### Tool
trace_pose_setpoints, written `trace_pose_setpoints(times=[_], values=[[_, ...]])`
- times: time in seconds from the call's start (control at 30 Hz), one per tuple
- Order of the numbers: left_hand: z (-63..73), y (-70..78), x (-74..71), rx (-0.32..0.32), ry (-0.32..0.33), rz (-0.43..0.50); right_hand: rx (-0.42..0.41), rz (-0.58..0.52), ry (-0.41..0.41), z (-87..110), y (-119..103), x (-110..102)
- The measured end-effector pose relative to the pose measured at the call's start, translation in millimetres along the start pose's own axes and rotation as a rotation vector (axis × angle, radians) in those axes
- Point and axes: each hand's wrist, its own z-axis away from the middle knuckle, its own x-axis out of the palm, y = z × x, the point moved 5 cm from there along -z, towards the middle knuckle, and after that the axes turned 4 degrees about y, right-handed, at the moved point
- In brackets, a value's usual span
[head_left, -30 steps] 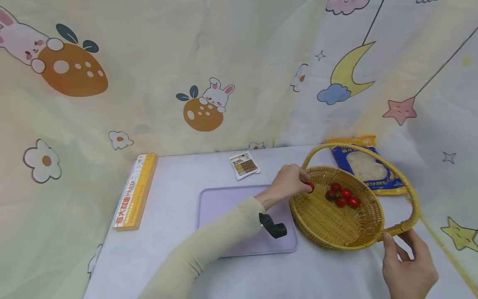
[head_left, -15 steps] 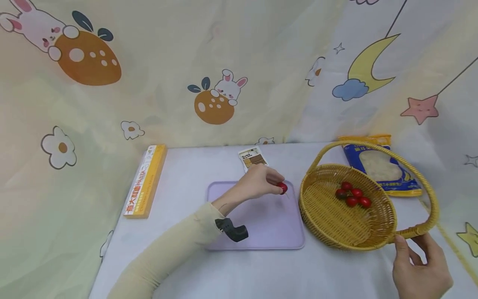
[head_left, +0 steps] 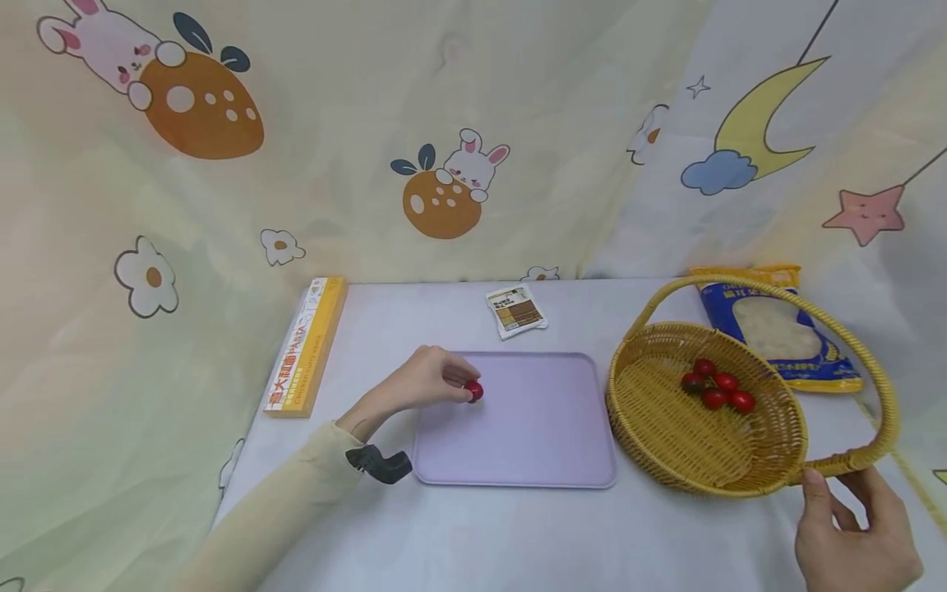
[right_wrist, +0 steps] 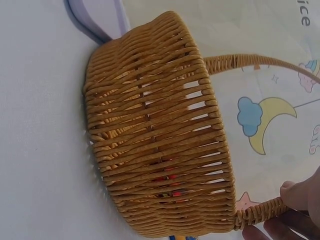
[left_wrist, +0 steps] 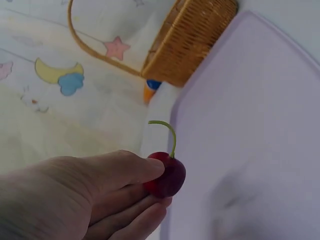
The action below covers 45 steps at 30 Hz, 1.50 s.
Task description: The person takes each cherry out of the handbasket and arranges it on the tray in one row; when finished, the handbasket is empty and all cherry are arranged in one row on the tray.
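My left hand (head_left: 425, 380) pinches a dark red cherry (left_wrist: 167, 175) between thumb and fingers, over the left part of the lilac tray (head_left: 533, 427). A curved green stem (left_wrist: 172, 137) rises from the cherry in the left wrist view. At the right, my right hand (head_left: 854, 526) grips the lower end of the handle (right_wrist: 262, 210) of a round wicker basket (head_left: 666, 444). Several more cherries (head_left: 714, 399) lie together inside the basket; through the weave in the right wrist view they show only as bits of red.
A yellow and white pasta box (head_left: 307, 349) lies left of the tray. Behind the tray is a small white and brown packet (head_left: 516, 311). A blue and yellow bag (head_left: 784, 333) lies behind the basket, partly covered by its handle. A patterned cloth (head_left: 333, 164) hangs at the back.
My left hand has carried the cherry leftward out of the basket and across the tray. The right hand keeps its grip on the handle. The whole view has shifted slightly.
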Motion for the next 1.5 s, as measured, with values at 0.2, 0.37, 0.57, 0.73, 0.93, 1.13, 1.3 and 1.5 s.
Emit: trace_pose_setpoints(times=[0.2,0.37,0.57,0.73,0.93,1.13,1.3,1.5], values=[[15.0,-19.1,-8.2,-0.014,-0.015,-0.044,0.03,0.007,-0.01,0.1,2.1,-2.7],[20.8,-28.0,-12.0,-0.01,-0.047,-0.079,0.02,0.004,-0.003,0.5,3.6,-4.5],[22.1,-35.7,-10.8,-0.025,-0.071,-0.087,-0.009,-0.008,0.012,-1.1,4.6,-3.5],[21.4,-37.9,-7.7,-0.031,-0.08,-0.108,-0.023,-0.028,0.006,-0.8,3.7,-2.6],[20.8,-34.6,-5.9,-0.007,-0.092,-0.144,-0.055,-0.039,0.009,-2.9,2.8,-1.7],[20.0,-27.6,-7.9,-0.01,-0.081,-0.229,-0.066,-0.05,0.009,-3.7,3.1,-0.5],[12.2,-8.0,-9.9,0.009,-0.064,-0.244,-0.064,-0.03,0.004,-3.9,3.3,1.1],[-8.4,40.9,8.2,0.075,-0.049,-0.161,-0.065,-0.038,-0.007,-2.1,2.2,3.4]])
